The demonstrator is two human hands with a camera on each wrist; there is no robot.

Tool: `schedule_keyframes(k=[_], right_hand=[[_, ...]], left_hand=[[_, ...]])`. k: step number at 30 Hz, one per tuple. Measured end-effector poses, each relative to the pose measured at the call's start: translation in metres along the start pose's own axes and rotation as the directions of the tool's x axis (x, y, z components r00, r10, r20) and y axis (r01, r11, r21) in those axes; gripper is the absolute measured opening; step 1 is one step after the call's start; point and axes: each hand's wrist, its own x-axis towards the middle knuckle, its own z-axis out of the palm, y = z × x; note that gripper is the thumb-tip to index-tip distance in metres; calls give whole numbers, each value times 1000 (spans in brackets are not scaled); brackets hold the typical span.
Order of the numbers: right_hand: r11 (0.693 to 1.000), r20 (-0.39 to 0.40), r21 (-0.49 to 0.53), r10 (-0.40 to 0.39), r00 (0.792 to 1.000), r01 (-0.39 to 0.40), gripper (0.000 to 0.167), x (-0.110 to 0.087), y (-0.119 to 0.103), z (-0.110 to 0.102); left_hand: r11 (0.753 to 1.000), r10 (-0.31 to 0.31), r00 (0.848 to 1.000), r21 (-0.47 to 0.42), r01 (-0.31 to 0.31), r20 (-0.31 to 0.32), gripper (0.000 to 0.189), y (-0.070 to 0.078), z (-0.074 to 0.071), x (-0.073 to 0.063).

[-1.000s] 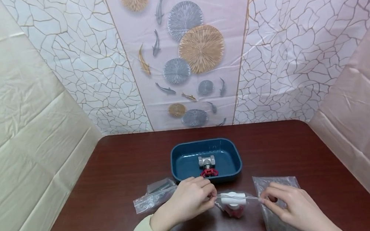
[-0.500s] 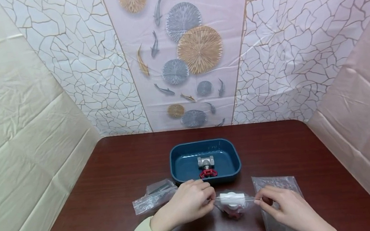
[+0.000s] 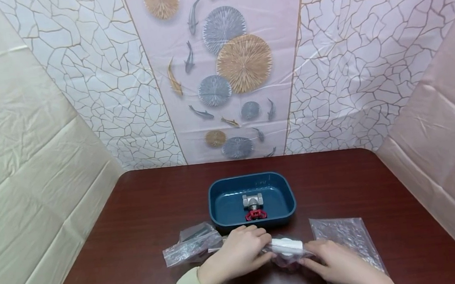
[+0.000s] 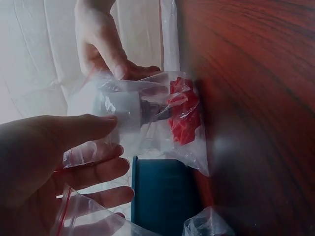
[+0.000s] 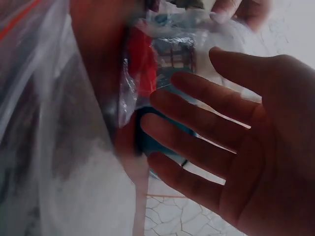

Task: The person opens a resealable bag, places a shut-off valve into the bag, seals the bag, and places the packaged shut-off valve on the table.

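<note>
Between the two hands a clear zip bag [image 3: 284,256] holds a valve with a white body [image 4: 124,110] and a red handwheel [image 4: 184,110], wheel down, close to the table. My left hand [image 3: 242,252] grips the bag's left side, thumb and bent fingers on either side. At the bag's right end, my right hand [image 3: 337,259] touches the plastic with its thumb and fingers apart; in the right wrist view its fingers [image 5: 199,115] look nearly straight. Just behind, a blue tray [image 3: 212,198] contains a metal valve [image 3: 254,202] with its own red wheel.
Left of my left hand lies a clear plastic bag [image 3: 192,243] with something dark in it. A flat, clear bag [image 3: 349,235] lies under and beyond my right hand. The brown table [image 3: 151,199] ends at a patterned cloth backdrop [image 3: 195,149].
My right hand has moved left from the stretched bag edge to the valve's side. The left hand has shifted slightly right and down. The white body now tilts a little.
</note>
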Motion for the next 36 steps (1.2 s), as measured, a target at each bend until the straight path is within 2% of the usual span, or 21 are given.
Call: schedule_keyframes(k=[7, 14, 18, 23, 29, 32, 36], right_hand=[[1000, -43, 6, -1, 999, 1, 9, 6, 5, 6], [998, -37, 57, 38, 999, -35, 10, 16, 11, 5], [996, -29, 64, 62, 998, -60, 14, 19, 14, 5], [996, -29, 73, 46, 999, -44, 22, 18, 18, 2], [1000, -101, 20, 15, 995, -13, 9, 13, 20, -7], [998, -107, -2, 56, 993, -57, 13, 6, 20, -14], [983, -75, -11, 184, 980, -186, 23, -8, 23, -28]], left_hand=[[999, -31, 999, 38, 32, -20, 21, 0, 5, 8], [992, -106, 994, 66, 104, 22, 21, -1, 3, 16], [989, -130, 991, 80, 127, 33, 22, -2, 4, 17], [986, -152, 988, 74, 149, 35, 24, -4, 4, 16], [983, -180, 982, 40, 178, 60, 25, -6, -1, 15], [984, -176, 983, 29, 175, 44, 28, -6, -6, 14], [991, -133, 991, -7, 132, -14, 34, -2, -15, 18]])
